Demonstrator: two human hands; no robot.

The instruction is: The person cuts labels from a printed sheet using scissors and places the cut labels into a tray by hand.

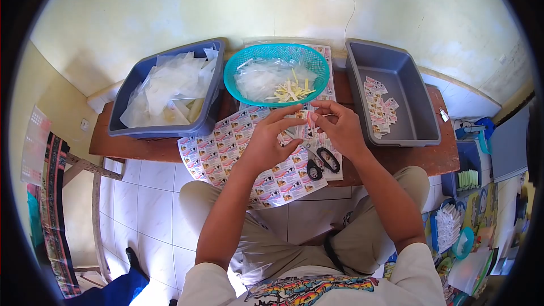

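We pinch the label [307, 127] between the hands with the right hand [340, 127], the left hand [272, 137] half open at its edge, the scissors [312, 153] lying just our side, handles toward us, nearer the right.

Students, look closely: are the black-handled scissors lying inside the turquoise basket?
No, the scissors lie on the printed sheets, outside the turquoise basket.

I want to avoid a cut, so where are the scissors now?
In the head view, the scissors lie right of centre on printed sheets, just below the gap between left hand and right hand.
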